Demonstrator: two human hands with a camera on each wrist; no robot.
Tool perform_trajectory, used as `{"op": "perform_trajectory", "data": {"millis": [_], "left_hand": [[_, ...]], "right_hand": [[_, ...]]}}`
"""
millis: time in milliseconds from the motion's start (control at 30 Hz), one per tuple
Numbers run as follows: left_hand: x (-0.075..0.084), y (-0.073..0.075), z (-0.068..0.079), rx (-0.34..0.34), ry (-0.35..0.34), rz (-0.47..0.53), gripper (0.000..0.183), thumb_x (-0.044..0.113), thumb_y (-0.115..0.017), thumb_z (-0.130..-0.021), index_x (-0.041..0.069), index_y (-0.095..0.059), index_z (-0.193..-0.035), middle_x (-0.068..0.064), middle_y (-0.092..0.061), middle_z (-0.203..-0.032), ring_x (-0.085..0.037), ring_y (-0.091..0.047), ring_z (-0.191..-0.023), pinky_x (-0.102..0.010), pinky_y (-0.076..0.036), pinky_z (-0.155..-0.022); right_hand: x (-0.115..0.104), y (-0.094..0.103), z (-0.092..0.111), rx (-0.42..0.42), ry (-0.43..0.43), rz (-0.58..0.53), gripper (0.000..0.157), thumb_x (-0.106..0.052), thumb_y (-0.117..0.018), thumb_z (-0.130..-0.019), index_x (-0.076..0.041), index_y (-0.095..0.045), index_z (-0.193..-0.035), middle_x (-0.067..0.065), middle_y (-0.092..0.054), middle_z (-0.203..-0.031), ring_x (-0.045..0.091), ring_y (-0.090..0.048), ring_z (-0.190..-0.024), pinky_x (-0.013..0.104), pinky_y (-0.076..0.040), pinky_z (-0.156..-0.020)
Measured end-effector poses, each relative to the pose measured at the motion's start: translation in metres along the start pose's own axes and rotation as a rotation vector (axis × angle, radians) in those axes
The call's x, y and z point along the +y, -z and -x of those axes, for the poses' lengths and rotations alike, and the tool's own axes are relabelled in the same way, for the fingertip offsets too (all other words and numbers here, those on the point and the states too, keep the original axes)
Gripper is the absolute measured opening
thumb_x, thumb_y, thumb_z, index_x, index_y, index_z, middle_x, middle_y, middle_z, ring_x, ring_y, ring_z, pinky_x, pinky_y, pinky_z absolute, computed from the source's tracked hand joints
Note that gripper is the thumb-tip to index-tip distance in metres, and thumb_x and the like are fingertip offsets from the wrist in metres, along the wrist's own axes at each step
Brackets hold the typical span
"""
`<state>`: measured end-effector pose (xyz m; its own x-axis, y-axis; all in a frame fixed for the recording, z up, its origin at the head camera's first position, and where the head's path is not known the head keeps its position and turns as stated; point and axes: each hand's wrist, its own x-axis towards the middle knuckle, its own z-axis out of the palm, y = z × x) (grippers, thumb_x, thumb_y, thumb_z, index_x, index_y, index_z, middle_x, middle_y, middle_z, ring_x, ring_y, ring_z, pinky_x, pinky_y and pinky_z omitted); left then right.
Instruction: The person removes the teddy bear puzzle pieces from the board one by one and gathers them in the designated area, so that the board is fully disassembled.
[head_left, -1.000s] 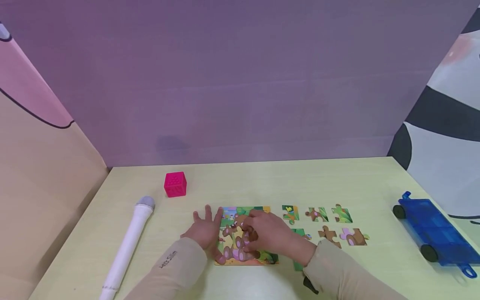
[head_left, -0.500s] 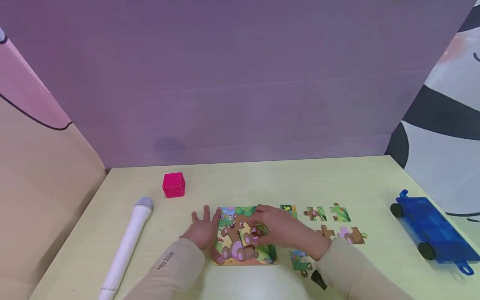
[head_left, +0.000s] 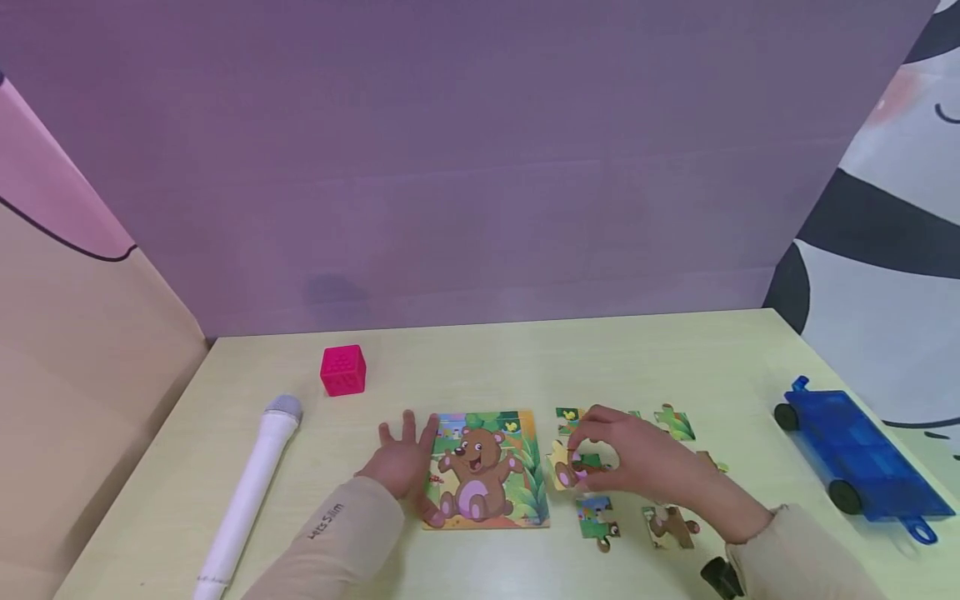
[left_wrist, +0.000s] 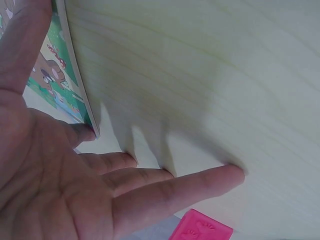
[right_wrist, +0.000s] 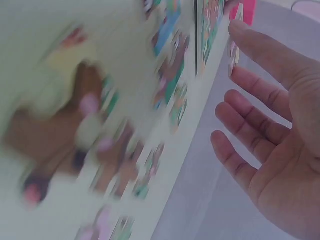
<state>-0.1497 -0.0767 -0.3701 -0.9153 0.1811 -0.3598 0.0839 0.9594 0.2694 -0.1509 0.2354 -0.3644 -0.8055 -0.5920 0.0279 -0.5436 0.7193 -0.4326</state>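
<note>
A square bear picture puzzle [head_left: 480,471] lies flat on the table. My left hand [head_left: 400,467] touches its left edge with fingers spread, and the thumb lies at the lower left corner. Right of the puzzle, my right hand [head_left: 637,454] pinches a yellow and brown puzzle piece [head_left: 559,467] between thumb and index finger. In the right wrist view that puzzle piece [right_wrist: 234,52] shows nearly edge-on, with the other fingers loosely bent. Loose puzzle pieces lie under and around this hand, among them a green piece [head_left: 676,422], a blue-green piece [head_left: 597,521] and a brown piece [head_left: 671,527]. The hand partly covers several others.
On the left of the table [head_left: 450,367] lies a white toy microphone [head_left: 247,500]. Behind it sits a pink cube [head_left: 343,370]. A blue see-through toy cart [head_left: 862,454] with black wheels stands near the right edge. A purple backdrop [head_left: 480,167] rises behind the table.
My right hand has lifted from the puzzle and moved right with the piece, over the loose pieces. The bear picture is uncovered now. My left hand keeps its place at the puzzle's edge.
</note>
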Motion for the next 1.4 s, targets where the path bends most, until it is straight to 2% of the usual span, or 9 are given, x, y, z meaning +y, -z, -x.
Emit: {"op": "perform_trajectory", "data": {"millis": [133, 400, 533, 600, 767, 867, 1000, 1167, 1400], "left_hand": [[-0.001, 0.000, -0.001, -0.003, -0.002, 0.013, 0.120, 0.024, -0.098, -0.063, 0.006, -0.029, -0.159, -0.030, -0.015, -0.163, -0.062, -0.016, -0.144, -0.073, -0.050, -0.083], [-0.003, -0.003, -0.004, 0.000, -0.013, 0.004, 0.120, 0.024, -0.099, -0.063, 0.006, -0.028, -0.159, -0.032, -0.016, -0.163, -0.064, -0.017, -0.143, -0.067, -0.053, -0.084], [-0.003, -0.003, -0.004, -0.001, -0.015, 0.000, 0.121, 0.025, -0.099, -0.063, 0.005, -0.028, -0.159, -0.032, -0.016, -0.162, -0.064, -0.017, -0.143, -0.067, -0.053, -0.084], [-0.003, -0.003, -0.005, 0.001, -0.018, -0.003, 0.121, 0.025, -0.099, -0.063, 0.005, -0.028, -0.159, -0.033, -0.017, -0.162, -0.064, -0.017, -0.142, -0.067, -0.053, -0.084], [-0.003, -0.003, -0.004, -0.001, -0.013, -0.014, 0.120, 0.025, -0.098, -0.063, 0.005, -0.029, -0.159, -0.032, -0.017, -0.162, -0.064, -0.018, -0.143, -0.067, -0.054, -0.083], [-0.002, -0.003, -0.004, -0.009, -0.001, -0.008, 0.120, 0.024, -0.098, -0.063, 0.006, -0.028, -0.159, -0.031, -0.016, -0.163, -0.063, -0.017, -0.143, -0.068, -0.053, -0.083], [-0.001, -0.003, -0.003, -0.014, 0.011, 0.000, 0.118, 0.022, -0.098, -0.064, 0.008, -0.029, -0.159, -0.030, -0.016, -0.163, -0.062, -0.016, -0.144, -0.069, -0.053, -0.082], [0.000, -0.003, -0.002, -0.009, 0.008, -0.001, 0.118, 0.022, -0.098, -0.064, 0.007, -0.030, -0.159, -0.030, -0.017, -0.163, -0.062, -0.017, -0.144, -0.069, -0.053, -0.081], [0.001, -0.004, -0.002, -0.009, 0.005, -0.008, 0.118, 0.023, -0.098, -0.063, 0.007, -0.031, -0.158, -0.030, -0.018, -0.162, -0.063, -0.018, -0.143, -0.070, -0.052, -0.082]], "right_hand": [[0.012, 0.008, 0.019, 0.022, -0.039, 0.038, 0.027, -0.034, -0.084, -0.084, -0.028, -0.070, -0.105, -0.006, -0.061, -0.114, 0.021, -0.064, -0.098, 0.037, -0.056, -0.079], [0.036, 0.022, 0.054, 0.001, -0.179, 0.029, 0.035, -0.039, -0.086, -0.080, -0.025, -0.069, -0.107, 0.000, -0.063, -0.113, 0.017, -0.062, -0.091, 0.038, -0.059, -0.077], [0.049, 0.025, 0.074, 0.009, -0.210, 0.042, 0.037, -0.040, -0.087, -0.079, -0.025, -0.069, -0.107, -0.002, -0.062, -0.109, 0.013, -0.061, -0.089, 0.034, -0.059, -0.075], [0.056, 0.026, 0.084, 0.016, -0.224, 0.054, 0.037, -0.041, -0.087, -0.078, -0.027, -0.069, -0.108, -0.008, -0.059, -0.104, 0.011, -0.059, -0.088, 0.029, -0.058, -0.074], [0.071, 0.026, 0.104, 0.016, -0.264, 0.079, 0.038, -0.040, -0.087, -0.077, -0.025, -0.072, -0.109, -0.008, -0.062, -0.107, 0.018, -0.063, -0.095, 0.030, -0.058, -0.075], [0.078, 0.026, 0.112, -0.008, -0.305, 0.074, 0.039, -0.038, -0.087, -0.078, -0.021, -0.073, -0.110, -0.002, -0.064, -0.110, 0.024, -0.064, -0.096, 0.032, -0.059, -0.074], [0.084, 0.024, 0.119, -0.042, -0.373, 0.053, 0.041, -0.034, -0.088, -0.078, -0.018, -0.072, -0.111, 0.001, -0.064, -0.110, 0.022, -0.063, -0.095, 0.032, -0.058, -0.072], [0.092, 0.019, 0.128, -0.068, -0.397, 0.071, 0.041, -0.034, -0.087, -0.078, -0.018, -0.072, -0.112, -0.003, -0.063, -0.107, 0.018, -0.061, -0.091, 0.026, -0.056, -0.071], [0.102, 0.010, 0.133, -0.096, -0.453, 0.021, 0.043, -0.033, -0.088, -0.076, -0.014, -0.073, -0.112, -0.004, -0.062, -0.103, 0.018, -0.061, -0.091, 0.031, -0.057, -0.072]]}}
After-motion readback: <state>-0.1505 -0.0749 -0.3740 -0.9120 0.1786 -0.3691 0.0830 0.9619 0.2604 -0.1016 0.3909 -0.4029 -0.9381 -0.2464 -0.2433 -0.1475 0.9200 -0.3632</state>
